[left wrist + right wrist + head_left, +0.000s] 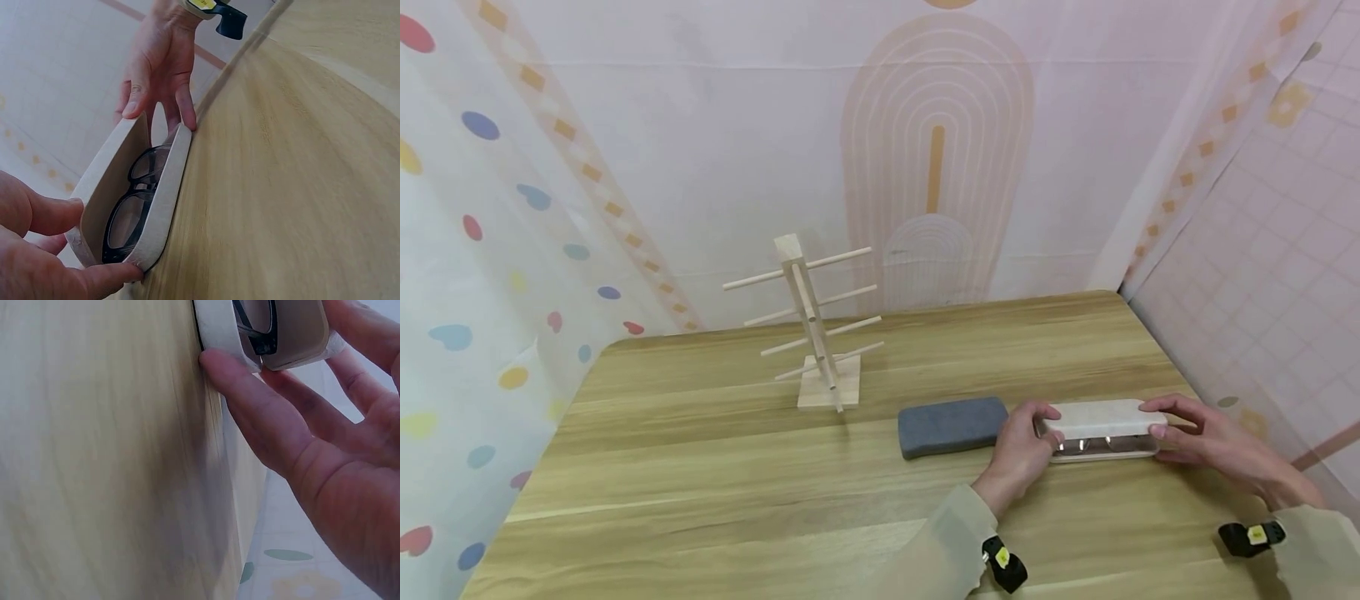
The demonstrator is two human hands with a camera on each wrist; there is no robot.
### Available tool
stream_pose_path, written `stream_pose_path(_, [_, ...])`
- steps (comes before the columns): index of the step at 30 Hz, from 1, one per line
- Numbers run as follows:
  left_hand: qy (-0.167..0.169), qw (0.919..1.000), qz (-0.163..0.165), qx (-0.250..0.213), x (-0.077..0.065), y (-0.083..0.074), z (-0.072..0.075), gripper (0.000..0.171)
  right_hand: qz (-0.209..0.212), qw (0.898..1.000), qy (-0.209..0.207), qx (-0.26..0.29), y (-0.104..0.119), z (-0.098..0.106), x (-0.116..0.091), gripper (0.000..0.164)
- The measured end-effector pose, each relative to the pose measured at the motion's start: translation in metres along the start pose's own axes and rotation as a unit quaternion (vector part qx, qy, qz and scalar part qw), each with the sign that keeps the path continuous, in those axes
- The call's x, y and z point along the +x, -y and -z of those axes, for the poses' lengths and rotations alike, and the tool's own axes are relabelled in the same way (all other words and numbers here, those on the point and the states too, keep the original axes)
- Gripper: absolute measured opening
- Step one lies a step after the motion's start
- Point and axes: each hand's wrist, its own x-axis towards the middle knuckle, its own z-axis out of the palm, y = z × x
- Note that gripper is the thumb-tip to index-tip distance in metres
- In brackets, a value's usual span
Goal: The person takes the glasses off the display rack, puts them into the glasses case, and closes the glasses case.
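A cream glasses case (1105, 417) lies on its base at the right of the table, its lid partly raised. Inside it are black-framed eyeglasses (128, 215), seen through the gap at the front. My left hand (1021, 448) holds the case's left end, with the thumb at the lid edge and another finger on the lower rim in the left wrist view. At the other end, my right hand (1213, 442) holds lid and base between thumb and fingers. Some fingertips are hidden behind the case.
A dark grey glasses case (951, 427), closed, lies just left of my left hand. Farther left stands a wooden rack (816, 333) with thin pegs sticking out on both sides. Patterned curtains hang behind the wooden table (700, 467) and at both sides.
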Motion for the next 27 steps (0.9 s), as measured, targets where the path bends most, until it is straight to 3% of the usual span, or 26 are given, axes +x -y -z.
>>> stream_pose_path(8, [0.001,0.9974,-0.031,0.065,-0.0018,0.0014,0.0009,0.022,-0.004,1.0,0.007,-0.01,-0.0009,0.0015,-0.0004,0.03])
stream_pose_path(16, [0.007,0.9852,-0.077,0.153,-0.0008,0.0065,0.0029,0.023,0.02,0.998,-0.003,-0.065,-0.0011,-0.0012,-0.0001,0.029])
stream_pose_path(21, [0.013,0.9815,-0.077,0.175,-0.001,0.0082,0.0025,0.023,0.019,0.992,-0.021,-0.121,-0.0009,0.0001,0.0002,0.03])
stream_pose_path(27, [0.002,0.9791,-0.08,0.187,-0.0036,0.0094,-0.0011,0.023,0.024,0.991,-0.023,-0.13,-0.0017,0.0005,0.0005,0.031])
